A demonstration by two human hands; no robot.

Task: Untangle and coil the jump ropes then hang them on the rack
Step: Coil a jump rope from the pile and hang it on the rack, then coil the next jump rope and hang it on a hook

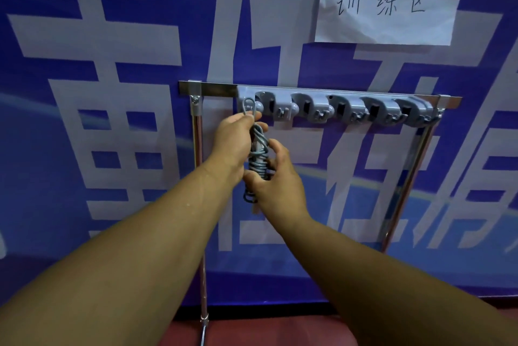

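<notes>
A coiled grey jump rope point(259, 155) hangs upright in a tight bundle just below the left end of the grey rack point(333, 106). A small loop of the rope reaches up to the rack's leftmost hook point(249, 104). My left hand point(235, 138) pinches the top of the bundle right under that loop. Lower down, my right hand point(276, 180) holds the coil, with fingers and thumb curled around it. The rope's handles are hidden inside the bundle.
The rack has several grey clamps and hooks, mounted on a metal bar point(213, 88) with chrome legs point(403, 186) left and right. Behind it hangs a blue banner with white characters and a paper sign point(389, 1). Red floor lies below.
</notes>
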